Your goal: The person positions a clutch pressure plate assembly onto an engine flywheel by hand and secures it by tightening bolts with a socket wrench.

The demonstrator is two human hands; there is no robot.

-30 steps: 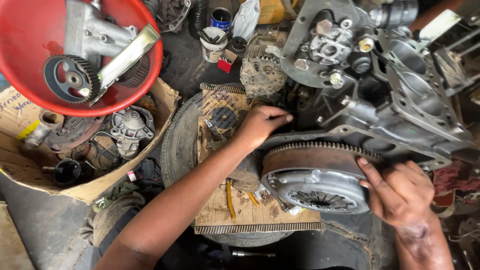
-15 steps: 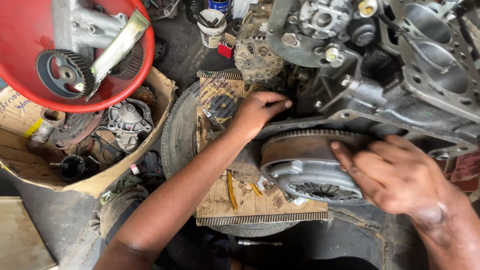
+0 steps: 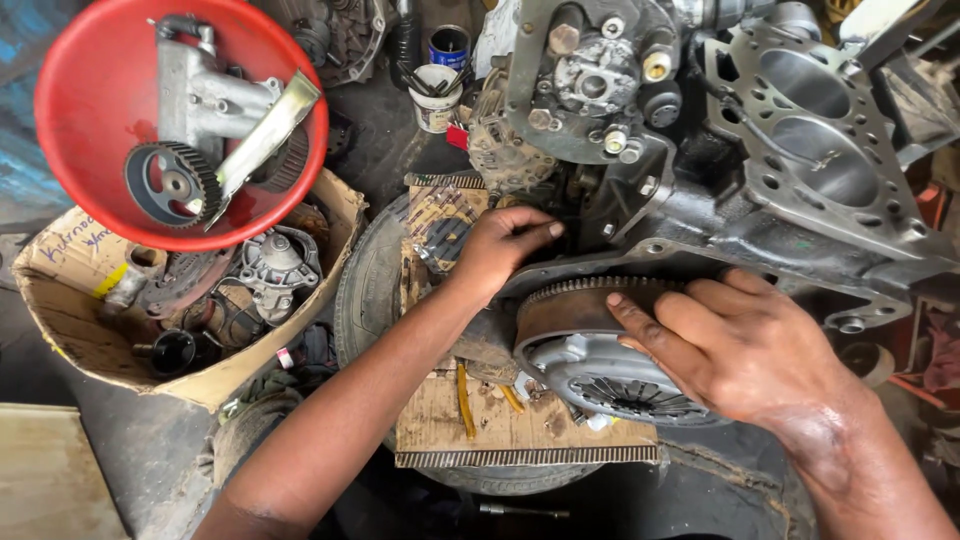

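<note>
Head view: the right hand lies spread, fingers flat, on the toothed flywheel and grey clutch cover bolted at the end of the engine block. The left hand curls loosely, fingertips reaching into the gap behind the flywheel; whether it grips anything cannot be told. A cardboard sheet lies below.

Right hand lies flat on clutch and flywheel at engine block. Left hand fingertips touch the block's edge. Red bowl holds a pulley; cardboard lies below.
</note>
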